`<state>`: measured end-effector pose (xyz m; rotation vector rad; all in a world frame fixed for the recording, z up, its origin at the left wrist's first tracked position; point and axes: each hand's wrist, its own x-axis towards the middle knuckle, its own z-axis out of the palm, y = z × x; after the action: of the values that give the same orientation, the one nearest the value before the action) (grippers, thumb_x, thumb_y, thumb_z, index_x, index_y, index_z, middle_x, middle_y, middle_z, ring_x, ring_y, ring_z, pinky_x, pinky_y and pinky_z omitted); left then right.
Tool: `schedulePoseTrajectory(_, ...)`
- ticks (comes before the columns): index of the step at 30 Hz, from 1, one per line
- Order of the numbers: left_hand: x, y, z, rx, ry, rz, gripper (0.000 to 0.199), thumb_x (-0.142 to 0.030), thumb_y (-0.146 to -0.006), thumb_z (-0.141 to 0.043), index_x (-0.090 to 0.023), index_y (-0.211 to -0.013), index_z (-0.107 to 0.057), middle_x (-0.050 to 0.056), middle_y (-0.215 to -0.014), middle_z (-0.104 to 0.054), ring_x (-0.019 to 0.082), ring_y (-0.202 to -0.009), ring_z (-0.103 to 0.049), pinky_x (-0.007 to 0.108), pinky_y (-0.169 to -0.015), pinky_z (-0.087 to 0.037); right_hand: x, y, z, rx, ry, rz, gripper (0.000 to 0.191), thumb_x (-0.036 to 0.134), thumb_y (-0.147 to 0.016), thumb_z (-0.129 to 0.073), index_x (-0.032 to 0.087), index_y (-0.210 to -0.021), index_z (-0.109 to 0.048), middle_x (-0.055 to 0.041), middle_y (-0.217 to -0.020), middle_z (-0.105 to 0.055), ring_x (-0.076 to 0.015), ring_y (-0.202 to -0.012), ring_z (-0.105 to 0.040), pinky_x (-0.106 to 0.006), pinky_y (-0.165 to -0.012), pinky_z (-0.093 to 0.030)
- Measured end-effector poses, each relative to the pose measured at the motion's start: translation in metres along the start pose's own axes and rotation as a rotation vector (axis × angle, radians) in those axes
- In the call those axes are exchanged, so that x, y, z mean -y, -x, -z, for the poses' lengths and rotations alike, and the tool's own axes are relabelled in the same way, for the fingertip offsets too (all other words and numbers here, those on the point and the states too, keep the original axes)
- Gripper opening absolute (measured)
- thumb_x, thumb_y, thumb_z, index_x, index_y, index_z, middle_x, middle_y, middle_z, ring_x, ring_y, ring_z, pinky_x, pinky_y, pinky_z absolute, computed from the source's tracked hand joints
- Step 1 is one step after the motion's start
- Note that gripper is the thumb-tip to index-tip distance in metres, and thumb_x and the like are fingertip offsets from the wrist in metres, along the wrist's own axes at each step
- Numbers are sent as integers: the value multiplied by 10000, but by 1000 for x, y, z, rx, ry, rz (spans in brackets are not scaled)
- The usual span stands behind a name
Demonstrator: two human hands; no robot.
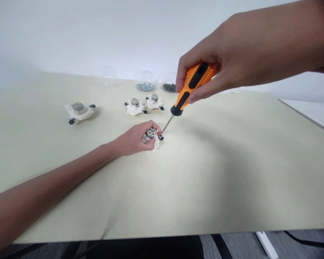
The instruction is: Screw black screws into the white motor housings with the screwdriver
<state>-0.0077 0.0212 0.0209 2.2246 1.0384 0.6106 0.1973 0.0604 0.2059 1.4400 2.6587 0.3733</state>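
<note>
A cream-covered work surface (205, 187) fills the scene, with three clear bowls along its far edge: one holding silver screws (146, 86), one dark screws (169, 87), and a third, fainter bowl (104, 77) further left. Three white mounts carrying small metal motors sit left of centre, one well left (79, 111) and two close together nearer the bowls (134, 107) (153, 101). Near the middle, the left hand (133, 138) grips a fourth white mount (156, 144), its fingers curled around the motor (151, 133). The right hand (226, 61) comes in from the right, its fingers (187, 73) closed around an orange-handled screwdriver (191, 84). The work in hand appears to be driving a dark screw (160, 137) at the mount's edge. The shaft leans toward it, so seating the tip squarely looks like the need.
</note>
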Motion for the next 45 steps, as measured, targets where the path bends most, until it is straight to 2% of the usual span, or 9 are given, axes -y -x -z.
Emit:
schedulePoseTrajectory(5,6,-1,-2,-3,36,-4,266,-204,-791,-512,-223,-1056,-517,1,-982,-598,127,-770,-527,245,-702,-430,6,-5,2,-29,10,25,495,564,-511,-729,250,-893,-747,96,-544,-550,-61,-800,-622,-162,-507,-148)
schedulePoseTrajectory(10,12,-2,-5,-14,20,-8,258,-201,-803,-511,-230,-1059,-508,-6,-985,-593,120,-751,-512,241,-691,-421,2,-8,0,17,-314,20,314,372,-534,-783,159,-758,-730,97,-602,-573,10,-778,-589,-177,-477,-78)
schedulePoseTrajectory(16,6,-1,-3,2,10,4,265,-191,-805,-503,-221,-1068,-504,-5,-964,-582,111,-715,-490,234,-665,-410,-1,-7,-1,-48,-83,125,469,533,-539,-739,235,-901,-748,139,-551,-604,31,-541,-542,-147,-440,-200)
schedulePoseTrajectory(23,2,-1,-1,14,-2,11,269,-184,-799,-490,-210,-1066,-507,-3,-936,-574,109,-699,-481,234,-666,-407,-6,-12,-2,10,-127,118,565,587,-513,-714,186,-910,-738,115,-539,-596,9,-531,-562,-136,-498,-282)
schedulePoseTrajectory(27,6,-1,-3,-14,-10,-14,268,-204,-789,-497,-215,-1056,-512,11,-983,-596,123,-721,-506,248,-680,-419,-7,-10,-3,-19,-175,91,514,549,-566,-741,154,-896,-743,93,-516,-578,-5,-499,-549,-155,-522,-353)
schedulePoseTrajectory(32,0,0,-1,12,2,4,270,-200,-799,-484,-211,-1068,-513,17,-1001,-602,124,-726,-515,253,-690,-425,0,-8,-4,4,-207,121,400,480,-618,-754,147,-839,-741,122,-452,-536,65,-307,-382,-90,-353,-193)
schedulePoseTrajectory(34,-2,0,0,9,0,1,271,-199,-798,-486,-210,-1067,-516,18,-1010,-604,130,-752,-524,257,-704,-427,1,-9,-4,-1,-227,93,396,462,-628,-751,135,-851,-740,119,-447,-537,59,-296,-397,-88,-336,-165)
schedulePoseTrajectory(41,0,-1,-1,4,-8,-1,279,-187,-792,-488,-209,-1069,-512,12,-990,-600,130,-743,-515,256,-695,-418,-9,-14,-7,23,-215,67,635,664,-544,-686,147,-907,-743,80,-497,-583,-22,-382,-529,-168,-457,-323)
schedulePoseTrajectory(45,-2,0,-1,-3,-14,6,276,-180,-788,-487,-207,-1061,-515,8,-978,-595,125,-729,-505,259,-700,-417,-12,-12,-6,27,-160,17,568,656,-601,-692,176,-901,-742,77,-521,-590,-12,-425,-521,-182,-476,-314)
